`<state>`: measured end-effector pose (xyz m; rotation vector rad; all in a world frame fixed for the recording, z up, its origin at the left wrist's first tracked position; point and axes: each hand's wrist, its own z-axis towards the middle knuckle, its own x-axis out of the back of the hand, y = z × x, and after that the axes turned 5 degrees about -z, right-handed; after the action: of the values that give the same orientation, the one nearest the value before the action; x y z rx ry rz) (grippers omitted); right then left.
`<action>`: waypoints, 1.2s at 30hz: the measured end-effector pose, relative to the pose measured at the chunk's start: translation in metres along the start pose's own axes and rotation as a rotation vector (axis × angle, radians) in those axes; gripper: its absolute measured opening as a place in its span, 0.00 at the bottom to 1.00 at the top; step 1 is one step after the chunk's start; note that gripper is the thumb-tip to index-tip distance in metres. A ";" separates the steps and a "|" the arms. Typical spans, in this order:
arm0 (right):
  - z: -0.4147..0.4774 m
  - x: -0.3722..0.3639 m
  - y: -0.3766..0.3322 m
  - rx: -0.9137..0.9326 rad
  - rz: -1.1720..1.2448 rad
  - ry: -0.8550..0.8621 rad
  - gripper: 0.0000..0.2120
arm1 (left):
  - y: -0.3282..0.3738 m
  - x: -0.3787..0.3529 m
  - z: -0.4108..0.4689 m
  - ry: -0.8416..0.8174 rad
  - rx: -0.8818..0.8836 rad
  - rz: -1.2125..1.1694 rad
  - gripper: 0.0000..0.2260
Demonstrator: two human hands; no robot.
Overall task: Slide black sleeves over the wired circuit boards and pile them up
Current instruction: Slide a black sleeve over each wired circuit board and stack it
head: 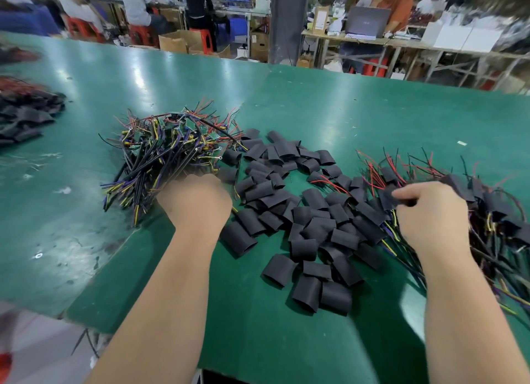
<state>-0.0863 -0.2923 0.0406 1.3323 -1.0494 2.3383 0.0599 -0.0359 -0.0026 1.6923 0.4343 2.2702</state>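
Toward the right edge of the table (315, 102): right hand (430, 214) pinches one black sleeve (390, 197) between thumb and fingers, at the left fringe of the sleeved pile (493, 211). Cannot tell whether a board sits inside it. Left hand (198, 201) lies over the near wire ends of the bare-board heap (172, 145); its fingers are hidden behind the knuckles and blurred, so its grip cannot be told. Loose sleeves (304, 220) lie scattered between the two hands. Another dark pile (25, 113) sits at the left edge. Handling, by judgement: sleeves are light, soft, flattened tubes, and likely need a squeeze at the folded edges to open the mouth. Boards are light and stiff, probably delicate at the joints, with wires prone to tangle. Best taken by the wires close to the board, drawn free slowly and fed in end first.
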 end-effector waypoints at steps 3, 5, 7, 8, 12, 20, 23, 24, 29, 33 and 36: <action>-0.003 -0.003 -0.003 -0.031 -0.074 -0.056 0.11 | 0.001 -0.002 0.004 0.005 0.001 -0.002 0.13; -0.005 -0.003 -0.007 -0.014 -0.039 -0.049 0.10 | 0.002 -0.005 0.006 0.017 0.002 -0.024 0.13; -0.007 -0.004 -0.009 0.004 -0.012 -0.045 0.10 | 0.001 -0.007 0.010 0.004 0.027 -0.089 0.10; -0.008 -0.004 -0.010 0.012 -0.002 -0.040 0.10 | 0.000 -0.008 0.012 -0.008 0.041 -0.125 0.10; -0.008 -0.006 -0.011 0.019 0.058 -0.015 0.10 | -0.003 -0.007 0.018 -0.036 0.059 -0.217 0.08; -0.009 -0.006 -0.012 0.019 0.197 0.044 0.09 | -0.015 0.012 0.024 0.009 0.254 -0.557 0.07; -0.009 -0.006 -0.013 0.013 0.213 0.038 0.09 | -0.019 0.016 0.021 -0.001 0.237 -0.140 0.09; -0.009 -0.006 -0.013 0.013 0.213 0.035 0.09 | -0.017 0.015 0.020 0.006 0.216 -0.051 0.11; -0.011 -0.008 -0.015 0.029 0.212 0.025 0.08 | 0.005 0.001 0.009 -0.060 0.035 0.160 0.21; -0.013 -0.009 -0.016 0.034 0.212 0.022 0.08 | 0.004 0.001 0.011 -0.097 0.037 0.112 0.15; -0.013 -0.009 -0.016 0.035 0.226 0.021 0.08 | 0.003 0.003 0.010 -0.104 0.043 0.061 0.15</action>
<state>-0.0810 -0.2701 0.0361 1.2571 -1.2143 2.5364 0.0682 -0.0366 0.0039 1.8591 0.4165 2.2165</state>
